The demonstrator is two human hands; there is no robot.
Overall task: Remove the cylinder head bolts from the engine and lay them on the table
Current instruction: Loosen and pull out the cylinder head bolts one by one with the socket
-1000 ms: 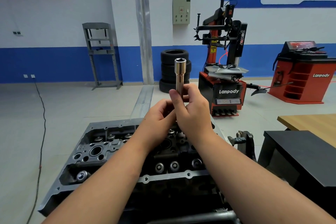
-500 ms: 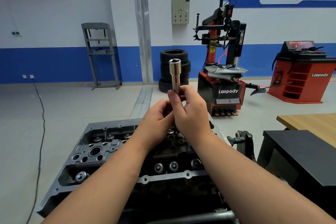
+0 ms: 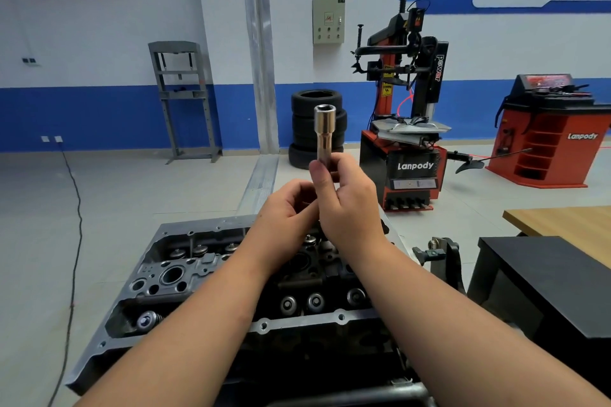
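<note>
The engine (image 3: 231, 291) is the landmark: its cylinder head lies open below both forearms, and no loose bolt is visible on the wooden table (image 3: 568, 225) to the right of it. Above the engine's far edge, the right hand (image 3: 350, 208) clamps around the lower part of a long socket (image 3: 324, 132), which stands upright with its open end up. The left hand (image 3: 287, 208) curls against its base; what it holds there I cannot tell. To do this step well, I think the socket must sit fully and straight on its driver before going onto a bolt.
</note>
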